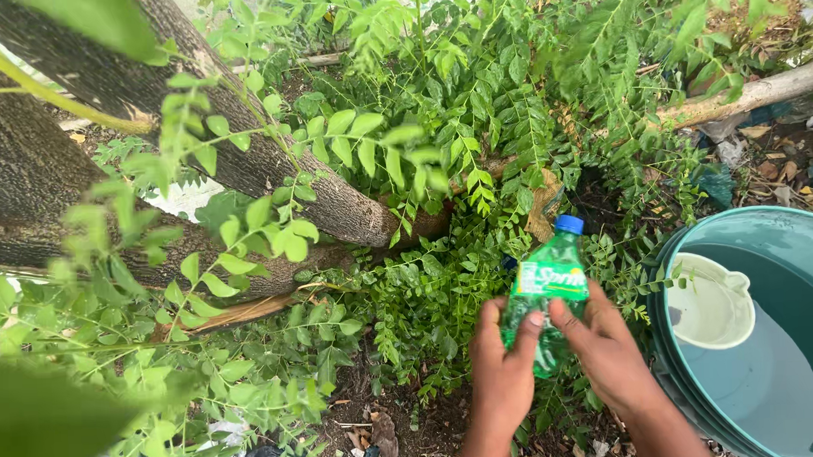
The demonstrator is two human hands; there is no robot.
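Bottle (pixel 547 291) upright between my left hand (pixel 501 369) and right hand (pixel 609 352), fingers (pixel 529 328) closed around it, cap away from me.

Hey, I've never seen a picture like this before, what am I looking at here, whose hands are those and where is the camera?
There is no machine here. The single picture comes from a camera worn on a person's head, looking down, so the two bare hands at the bottom are that person's own. The left hand and the right hand together hold a green plastic bottle with a blue cap, cap pointing away. Below lies bare soil with dry leaf litter, overgrown by leafy green shrubs. Rough grey tree trunks slant across the left. At the right stands a large teal plastic tub of water, with a small white plastic jug floating in it.
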